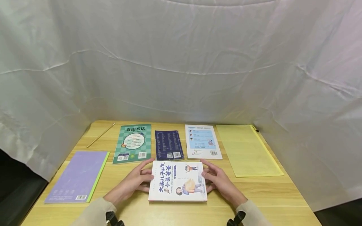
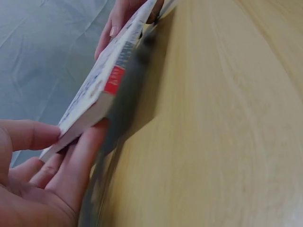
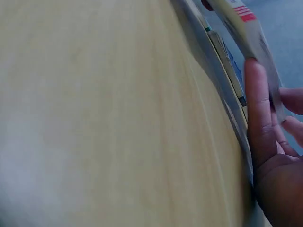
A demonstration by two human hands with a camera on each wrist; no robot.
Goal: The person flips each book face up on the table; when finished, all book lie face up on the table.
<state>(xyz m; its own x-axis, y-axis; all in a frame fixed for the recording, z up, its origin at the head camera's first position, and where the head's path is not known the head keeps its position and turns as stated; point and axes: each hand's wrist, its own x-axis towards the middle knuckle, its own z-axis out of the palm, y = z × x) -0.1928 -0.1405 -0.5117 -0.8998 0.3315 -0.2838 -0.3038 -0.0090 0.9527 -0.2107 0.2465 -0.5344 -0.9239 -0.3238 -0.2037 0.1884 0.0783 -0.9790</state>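
Note:
A white picture book (image 1: 181,182) with blue lettering and cartoon figures is held between both hands above the near middle of the table. At its left edge my left hand (image 1: 135,179) grips it, thumb on the cover and fingers beneath. My right hand (image 1: 219,180) holds the opposite edge in the same manner. In the left wrist view the book (image 2: 102,80) is raised off the wood, with a red patch on its spine and a shadow below. The right wrist view shows a finger of the right hand (image 3: 267,127) under the book (image 3: 255,42).
Behind the held book lie a green book (image 1: 132,144), a dark blue booklet (image 1: 169,145) and a white-and-blue book (image 1: 203,142). A purple book (image 1: 76,177) and a thin stick (image 1: 101,135) lie left. A yellow zip folder (image 1: 249,150) lies right. Grey cloth (image 1: 181,62) surrounds the table.

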